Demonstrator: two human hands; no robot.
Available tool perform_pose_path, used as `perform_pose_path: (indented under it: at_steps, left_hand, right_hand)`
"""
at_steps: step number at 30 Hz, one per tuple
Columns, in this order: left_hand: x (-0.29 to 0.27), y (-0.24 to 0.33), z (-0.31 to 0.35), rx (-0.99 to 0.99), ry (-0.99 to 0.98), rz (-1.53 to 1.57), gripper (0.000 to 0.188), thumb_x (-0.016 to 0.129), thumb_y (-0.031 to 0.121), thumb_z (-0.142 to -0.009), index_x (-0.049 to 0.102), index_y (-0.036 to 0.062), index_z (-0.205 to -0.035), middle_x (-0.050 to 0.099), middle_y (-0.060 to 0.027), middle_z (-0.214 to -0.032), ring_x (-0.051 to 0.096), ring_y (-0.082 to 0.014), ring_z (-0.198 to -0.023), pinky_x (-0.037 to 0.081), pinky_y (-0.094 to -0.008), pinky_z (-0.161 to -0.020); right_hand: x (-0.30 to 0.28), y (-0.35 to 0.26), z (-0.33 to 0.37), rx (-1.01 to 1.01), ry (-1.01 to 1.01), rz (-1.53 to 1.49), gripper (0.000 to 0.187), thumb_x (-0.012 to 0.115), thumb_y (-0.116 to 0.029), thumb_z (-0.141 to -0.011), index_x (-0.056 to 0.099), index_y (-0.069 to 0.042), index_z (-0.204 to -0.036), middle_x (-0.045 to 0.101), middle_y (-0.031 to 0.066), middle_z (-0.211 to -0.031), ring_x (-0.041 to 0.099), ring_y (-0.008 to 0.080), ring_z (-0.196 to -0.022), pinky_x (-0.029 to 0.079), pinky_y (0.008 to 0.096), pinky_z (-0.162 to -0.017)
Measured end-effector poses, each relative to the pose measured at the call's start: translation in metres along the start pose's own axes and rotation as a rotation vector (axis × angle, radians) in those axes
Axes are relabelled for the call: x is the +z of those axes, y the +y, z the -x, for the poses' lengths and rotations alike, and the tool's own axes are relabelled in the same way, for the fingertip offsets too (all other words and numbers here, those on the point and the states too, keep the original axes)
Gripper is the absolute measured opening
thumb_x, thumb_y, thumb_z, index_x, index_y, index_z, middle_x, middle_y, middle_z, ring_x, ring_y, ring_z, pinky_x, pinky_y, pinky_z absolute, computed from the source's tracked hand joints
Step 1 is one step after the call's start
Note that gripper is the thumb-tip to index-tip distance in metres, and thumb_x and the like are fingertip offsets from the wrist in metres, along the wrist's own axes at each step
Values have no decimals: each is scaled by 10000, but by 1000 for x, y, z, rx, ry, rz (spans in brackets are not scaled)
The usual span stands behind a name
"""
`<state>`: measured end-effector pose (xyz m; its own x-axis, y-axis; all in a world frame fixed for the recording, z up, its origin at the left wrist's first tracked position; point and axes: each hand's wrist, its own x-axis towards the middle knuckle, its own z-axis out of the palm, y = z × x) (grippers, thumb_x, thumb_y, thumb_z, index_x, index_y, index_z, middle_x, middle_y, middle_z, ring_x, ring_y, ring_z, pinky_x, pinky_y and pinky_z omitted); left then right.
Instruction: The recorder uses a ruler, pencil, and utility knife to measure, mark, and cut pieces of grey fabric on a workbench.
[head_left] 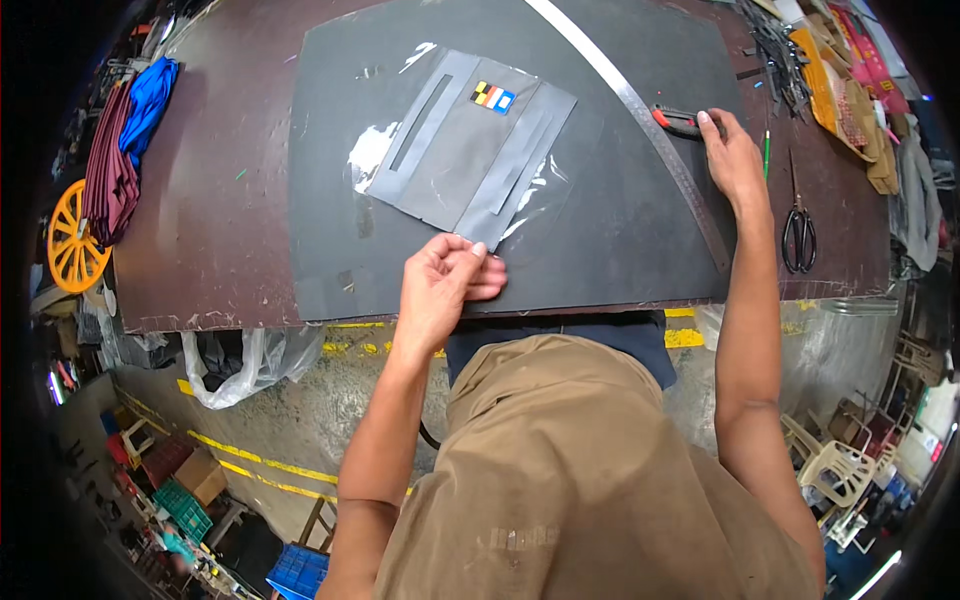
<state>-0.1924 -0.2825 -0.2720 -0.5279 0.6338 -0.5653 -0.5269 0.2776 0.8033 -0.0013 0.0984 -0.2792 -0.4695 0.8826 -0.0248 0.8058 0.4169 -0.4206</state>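
A grey fabric panel [455,150] lies tilted on the dark cutting mat [620,250]. It has lighter grey strips along two sides, slots in them, and a small patch of coloured blocks. Clear plastic film [378,150] sticks out past its edges and shines. My left hand [440,280] pinches the panel's near corner between thumb and fingers. At the mat's right side my right hand [735,160] has its thumb and fingers closed on one end of a black and red utility knife [677,122]. The knife lies low over the mat, just right of a long steel ruler [640,110].
Black-handled scissors [798,235] and a green pen [767,155] lie right of the mat on the brown table [220,200]. Folded maroon and blue cloth [125,150] and an orange spoked wheel [78,235] are at the left edge. Piled materials [840,90] crowd the far right.
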Motion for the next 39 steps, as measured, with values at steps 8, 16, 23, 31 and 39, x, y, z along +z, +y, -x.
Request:
perform_pose_path:
  at_steps: [8,16,23,31,39]
  left_hand:
    - [-33,-9,3,864,410,-977,208,848,181,-913,737,43,-1023,698,-99,-970,684,-282,-902,532,-399,-792]
    - [-61,-29,-28,925,321,-1165,493,861,304,-891,723,63,-1298,602,-131,-1457,537,-374,-1415,365,-577,-1219]
    - [-84,-40,-36,929,310,-1148,477,849,293,-903,725,75,-1310,596,-124,-1470,532,-375,-1443,353,-603,-1239]
    - [-85,-41,-46,949,295,-1137,491,852,285,-895,726,81,-1323,600,-118,-1469,537,-372,-1443,355,-605,-1240]
    - [-83,-45,-48,915,314,-1150,481,847,286,-909,741,88,-1335,629,-104,-1467,562,-353,-1434,348,-589,-1253]
  right_hand:
    - [27,-32,-10,122,131,155,975,672,-604,-971,354,82,-1586,677,402,-1311,672,520,-1248,530,525,-1072]
    - [57,-31,-35,94,34,-282,791,768,-348,-888,498,112,-1473,775,223,-1089,792,329,-910,626,425,-780]
    - [77,-128,81,-61,-342,-1012,426,618,-153,-1071,517,13,-1451,656,50,-840,594,100,-607,491,266,-521]
    - [105,-156,197,-57,-849,-929,430,549,-235,-1165,511,-20,-1536,613,12,-893,541,52,-659,461,220,-590]
    - [107,-151,193,-77,-850,-883,425,553,-211,-1160,517,-12,-1534,610,7,-916,544,37,-686,470,229,-594]
